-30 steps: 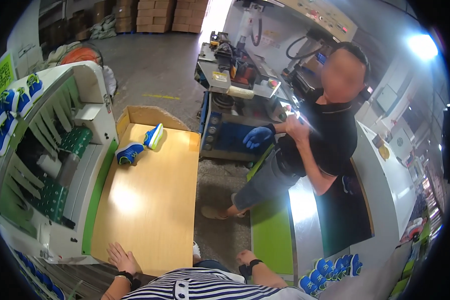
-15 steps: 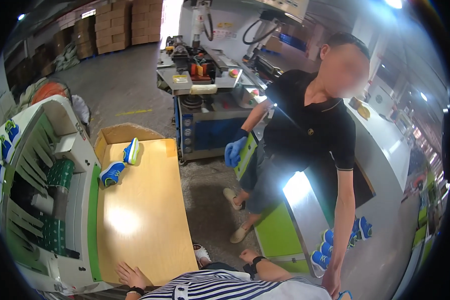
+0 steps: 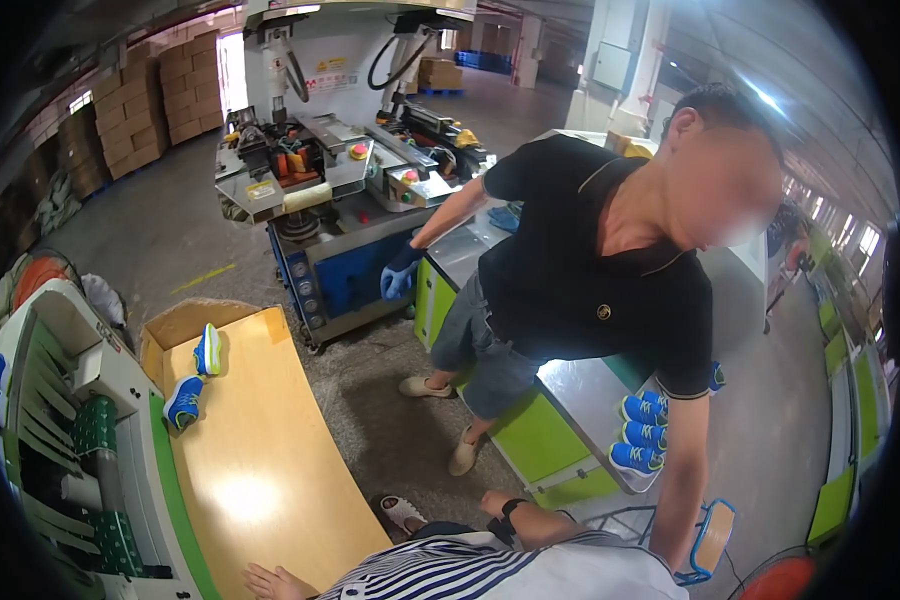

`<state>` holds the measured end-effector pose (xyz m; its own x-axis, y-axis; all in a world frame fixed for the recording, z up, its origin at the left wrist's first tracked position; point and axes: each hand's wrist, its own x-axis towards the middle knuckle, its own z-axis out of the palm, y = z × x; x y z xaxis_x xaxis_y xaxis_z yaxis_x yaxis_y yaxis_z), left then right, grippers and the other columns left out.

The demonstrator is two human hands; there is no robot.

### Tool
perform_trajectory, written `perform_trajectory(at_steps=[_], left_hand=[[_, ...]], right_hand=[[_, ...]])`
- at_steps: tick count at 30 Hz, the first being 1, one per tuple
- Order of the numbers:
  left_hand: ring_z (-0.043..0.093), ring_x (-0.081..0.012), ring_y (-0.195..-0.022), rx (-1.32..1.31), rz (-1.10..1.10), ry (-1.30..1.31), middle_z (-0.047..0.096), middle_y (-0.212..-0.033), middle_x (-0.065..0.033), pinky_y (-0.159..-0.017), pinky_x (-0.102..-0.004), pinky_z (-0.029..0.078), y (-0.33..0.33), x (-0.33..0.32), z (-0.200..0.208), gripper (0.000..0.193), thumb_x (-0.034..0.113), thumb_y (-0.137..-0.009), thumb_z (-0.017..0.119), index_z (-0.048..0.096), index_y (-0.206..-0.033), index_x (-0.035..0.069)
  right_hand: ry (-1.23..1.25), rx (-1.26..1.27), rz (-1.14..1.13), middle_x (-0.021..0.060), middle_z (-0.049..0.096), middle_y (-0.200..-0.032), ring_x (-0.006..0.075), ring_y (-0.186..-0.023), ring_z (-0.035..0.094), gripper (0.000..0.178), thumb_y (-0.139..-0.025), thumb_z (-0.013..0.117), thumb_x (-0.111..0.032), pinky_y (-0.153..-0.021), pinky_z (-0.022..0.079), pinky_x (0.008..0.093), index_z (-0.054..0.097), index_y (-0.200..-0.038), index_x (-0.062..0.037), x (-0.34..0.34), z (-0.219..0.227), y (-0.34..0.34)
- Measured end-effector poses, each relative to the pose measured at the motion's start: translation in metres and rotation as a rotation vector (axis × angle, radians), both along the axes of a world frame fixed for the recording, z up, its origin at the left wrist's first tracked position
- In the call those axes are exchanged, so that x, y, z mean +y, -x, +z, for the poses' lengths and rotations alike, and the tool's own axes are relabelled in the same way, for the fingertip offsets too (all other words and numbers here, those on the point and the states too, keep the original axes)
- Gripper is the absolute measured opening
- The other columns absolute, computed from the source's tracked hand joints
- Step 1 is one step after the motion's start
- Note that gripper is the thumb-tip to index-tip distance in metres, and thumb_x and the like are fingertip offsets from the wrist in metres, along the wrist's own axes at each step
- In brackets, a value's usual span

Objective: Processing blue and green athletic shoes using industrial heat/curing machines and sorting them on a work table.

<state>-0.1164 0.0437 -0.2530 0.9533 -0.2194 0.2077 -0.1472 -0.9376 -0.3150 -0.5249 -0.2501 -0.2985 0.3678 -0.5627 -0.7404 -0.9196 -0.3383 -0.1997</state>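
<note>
My left hand [image 3: 275, 581] lies on the near end of the pale wooden tabletop [image 3: 250, 430], open with its fingers apart, nothing in it. My right hand [image 3: 492, 501], with a black band at the wrist, is bent inward beside my dark shorts; its fingers are hard to make out. Two blue shoes with lime-edged white soles sit at the tabletop's far left: one shoe [image 3: 183, 402] nearer me, the other shoe [image 3: 208, 350] behind it. Neither hand touches them.
On my left stands a machine [image 3: 90, 370] with hanging strips and a roller. A person in a black shirt [image 3: 610, 260], one hand in a blue glove [image 3: 398, 278], leans over at right. More blue shoes [image 3: 638, 432] line a metal-topped bench; a wood-backed chair [image 3: 715, 535] is behind.
My view has swung to the right, so the tabletop and machine sit farther left. The other person has leaned closer, gloved hand lowered. Both my hands stay in about the same place.
</note>
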Motion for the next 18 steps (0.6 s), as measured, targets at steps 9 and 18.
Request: perform_trajectory(at_steps=[9, 18], left_hand=[[0.035, -0.0355, -0.143, 0.038, 0.026, 0.056, 0.027, -0.163, -0.0101, -0.108, -0.0581, 0.034, 0.006, -0.004, 0.010, 0.073, 0.056, -0.096, 0.044, 0.028, -0.156, 0.017], [0.020, -0.0419, -0.146, 0.438, 0.001, 0.220, 0.014, -0.163, -0.0184, -0.114, -0.0580, 0.025, -0.031, 0.023, -0.011, 0.075, 0.049, -0.098, 0.042, 0.017, -0.158, 0.012]], right_hand=[[0.057, -0.311, -0.154, 0.0122, 0.069, -0.073, 0.0271, -0.071, 0.065, 0.028, -0.085, 0.064, -0.033, -0.068, 0.049, 0.0443, 0.071, -0.079, -0.0063, -0.005, -0.039, 0.017], [-0.054, -0.295, -0.497, 0.0131, 0.072, -0.091, 0.0258, -0.083, 0.068, 0.021, -0.089, 0.063, -0.024, -0.072, 0.053, 0.0399, 0.071, -0.098, -0.0064, -0.015, 0.022, -0.023]])
